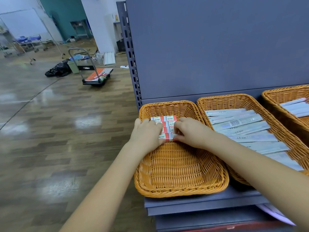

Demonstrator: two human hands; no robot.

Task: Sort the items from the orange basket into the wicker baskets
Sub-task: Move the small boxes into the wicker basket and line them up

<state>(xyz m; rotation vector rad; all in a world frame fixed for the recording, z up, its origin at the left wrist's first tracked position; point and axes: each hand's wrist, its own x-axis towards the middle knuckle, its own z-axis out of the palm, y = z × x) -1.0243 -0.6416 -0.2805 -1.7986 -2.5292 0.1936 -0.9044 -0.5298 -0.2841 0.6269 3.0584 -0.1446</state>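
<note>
Grey shelf below a tall grey back panel, carrying three wicker baskets side by side along its back edge. Left-end wicker basket mostly bare weave, with only its far third filled. Middle wicker basket packed with long flat white packets laid crosswise in overlapping rows; right-hand wicker basket cut off by the frame, holding more pale packets. No orange basket to be made out near the hands.

Small red-and-white eraser boxes marked 2B, set in two columns against the far wall of the left-end basket, near the shelf's back left corner — likely packed tight and square there to leave room for further rows toward the front edge.

Left hand curled over the left column, fingers bent onto the boxes, steadying them. Right hand bent at the right column, fingertips pinching the nearest box at its edge — probably nudging it flush with its neighbours. Both grips closed on boxes, neither released.

Boxes short, glossy, rectangular, labels up, all facing one way.
</note>
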